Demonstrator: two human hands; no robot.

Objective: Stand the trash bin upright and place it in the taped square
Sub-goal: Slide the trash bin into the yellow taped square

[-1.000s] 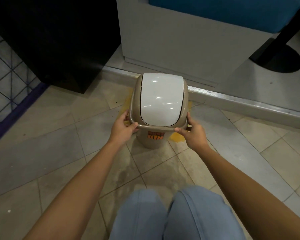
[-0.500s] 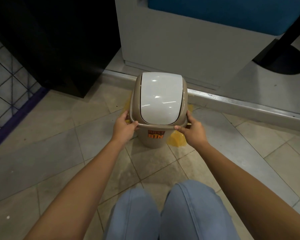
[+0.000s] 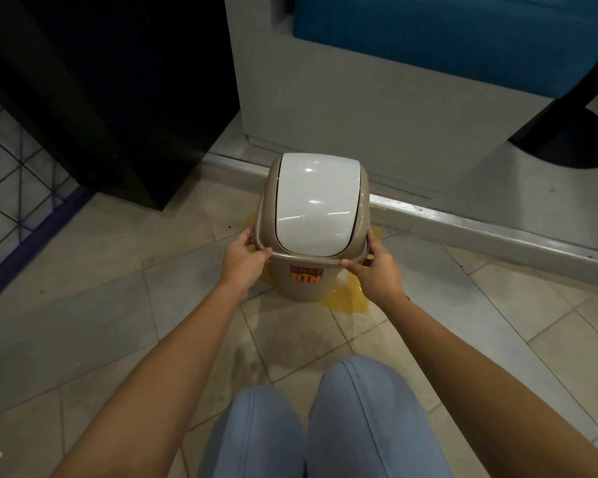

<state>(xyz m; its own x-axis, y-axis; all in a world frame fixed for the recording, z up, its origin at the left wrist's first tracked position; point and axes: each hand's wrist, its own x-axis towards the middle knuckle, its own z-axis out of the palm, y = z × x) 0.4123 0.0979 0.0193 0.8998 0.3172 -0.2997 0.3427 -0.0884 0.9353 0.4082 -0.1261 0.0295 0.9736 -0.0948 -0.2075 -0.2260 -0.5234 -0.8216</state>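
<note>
A beige trash bin (image 3: 302,284) with a white swing lid (image 3: 313,207) and an orange label stands upright on the tiled floor. It sits over the yellow taped square (image 3: 347,298), whose tape shows at the bin's front right, right and left sides. My left hand (image 3: 244,258) grips the lid rim on the left side. My right hand (image 3: 373,270) grips the rim on the right side. Most of the square is hidden under the bin.
A metal floor strip (image 3: 480,224) runs just behind the bin. A grey cabinet (image 3: 342,98) stands behind it, a black panel (image 3: 111,81) at the left, a black round stand base (image 3: 573,139) at the right. My knees (image 3: 325,426) are below.
The bin and both hands keep the same hold; the bin has settled slightly further back over the yellow tape. My view has shifted a little.
</note>
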